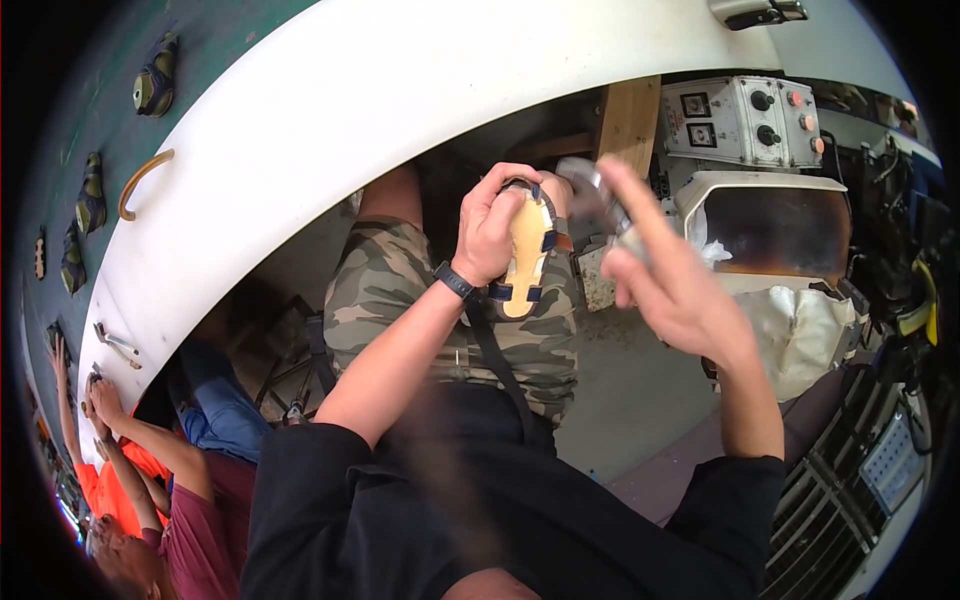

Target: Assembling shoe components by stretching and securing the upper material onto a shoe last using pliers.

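My left hand (487,228) is wrapped round a sandal (526,255) over my lap, thumb on its sole side. Its tan insole board faces up, and dark strap ends fold over the edges. To the right of it, my right hand (675,285) is raised and smeared by motion. A shiny metal tool (590,190), perhaps a hammer, is in that hand; blur hides its exact shape. The tool's blurred end is near the sandal's toe, apart from it as far as I can see.
A white curved worktop (330,100) spans ahead and left, with pincers (118,343) on it. Several sandals (155,80) lie on a green surface (230,30) beyond. At right are a control box (745,120) and a metal-framed machine opening (770,230). Co-workers (195,500) sit at left.
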Motion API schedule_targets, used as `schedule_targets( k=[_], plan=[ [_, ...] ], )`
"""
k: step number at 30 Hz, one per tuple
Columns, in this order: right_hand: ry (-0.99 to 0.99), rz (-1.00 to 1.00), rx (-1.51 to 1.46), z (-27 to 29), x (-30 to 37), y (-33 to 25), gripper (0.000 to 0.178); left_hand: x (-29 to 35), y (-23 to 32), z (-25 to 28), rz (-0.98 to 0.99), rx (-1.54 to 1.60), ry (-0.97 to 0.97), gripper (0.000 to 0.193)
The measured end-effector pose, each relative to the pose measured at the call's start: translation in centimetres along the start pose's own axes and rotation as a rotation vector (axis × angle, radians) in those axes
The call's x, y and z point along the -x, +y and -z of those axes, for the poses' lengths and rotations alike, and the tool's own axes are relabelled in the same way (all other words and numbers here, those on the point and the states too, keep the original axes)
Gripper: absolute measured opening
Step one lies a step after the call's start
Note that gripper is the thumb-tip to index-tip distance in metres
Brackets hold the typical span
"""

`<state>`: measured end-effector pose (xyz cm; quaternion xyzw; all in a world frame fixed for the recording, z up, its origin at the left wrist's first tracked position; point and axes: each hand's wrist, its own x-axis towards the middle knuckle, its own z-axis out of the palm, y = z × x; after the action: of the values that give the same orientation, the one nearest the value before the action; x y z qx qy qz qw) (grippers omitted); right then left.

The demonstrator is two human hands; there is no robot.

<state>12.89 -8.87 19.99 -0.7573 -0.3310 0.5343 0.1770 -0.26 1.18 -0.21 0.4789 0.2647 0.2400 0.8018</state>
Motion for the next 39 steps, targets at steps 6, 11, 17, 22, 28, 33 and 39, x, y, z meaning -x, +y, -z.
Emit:
schedule_targets(
  k=[6,11,17,22,28,33,39],
  plan=[
    [0.548,0.431,0.132,-6.3,-4.2,6.3,0.074,0.0,0.3,-0.6,0.003,-0.058,-0.011,0.025],
    [0.500,0.392,0.306,-4.8,-4.9,4.0,0.071,-0.6,-0.3,-0.3,-0.040,-0.073,0.035,0.025],
    [0.389,0.175,0.343,-8.1,-4.8,5.5,0.076,0.6,-0.2,-0.3,-0.068,-0.047,0.022,0.025],
    [0.349,0.183,0.280,-6.6,-5.0,5.2,0.077,0.9,-0.8,-0.2,-0.072,0.044,-0.036,0.037],
    [0.117,0.021,0.005,-4.1,-1.8,3.0,0.078,1.6,1.2,-0.3,-0.037,-0.028,-0.055,0.042],
    [-0.036,0.048,0.049,-3.5,-2.7,3.1,0.075,1.5,0.4,-0.6,-0.071,-0.020,-0.036,0.040],
    [-0.087,-0.051,0.073,-3.0,-3.1,1.5,0.073,1.3,0.0,-0.5,-0.118,0.001,-0.056,0.041]
  ],
)
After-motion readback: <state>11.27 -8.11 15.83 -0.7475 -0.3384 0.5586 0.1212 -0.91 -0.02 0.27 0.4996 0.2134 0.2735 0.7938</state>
